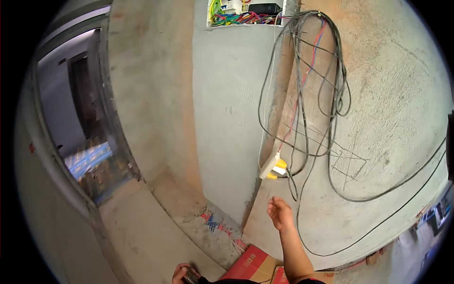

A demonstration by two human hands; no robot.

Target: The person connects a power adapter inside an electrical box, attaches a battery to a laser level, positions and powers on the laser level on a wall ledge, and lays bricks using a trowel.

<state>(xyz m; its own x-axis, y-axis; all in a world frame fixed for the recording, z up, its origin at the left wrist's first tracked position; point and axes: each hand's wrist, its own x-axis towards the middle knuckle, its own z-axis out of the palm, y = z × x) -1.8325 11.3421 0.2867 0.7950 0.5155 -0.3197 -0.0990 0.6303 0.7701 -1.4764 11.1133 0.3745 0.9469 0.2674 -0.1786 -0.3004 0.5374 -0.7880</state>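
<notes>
My right hand [280, 214] is raised in front of the wall, fingers loosely curled and apart, with nothing visible in them. Just above it hangs a white power strip [268, 165] with yellow-and-white plugs [280, 166] in its side. A red and blue wire pair [309, 66] runs down to the strip, and black cable [294, 187] loops below the plugs. Low at the picture's edge, my left hand [179, 273] is closed around a dark, roughly cylindrical object [190, 276]. Its kind cannot be made out, since most of it is hidden.
A large coil of black cable [338, 61] hangs on the rough wall. Above sits an open electrical box [246, 19] full of coloured wires. Red and brown cardboard boxes [246, 265] stand below. Red and blue wire ends [215, 222] stick out low down; a doorway [78, 109] opens at left.
</notes>
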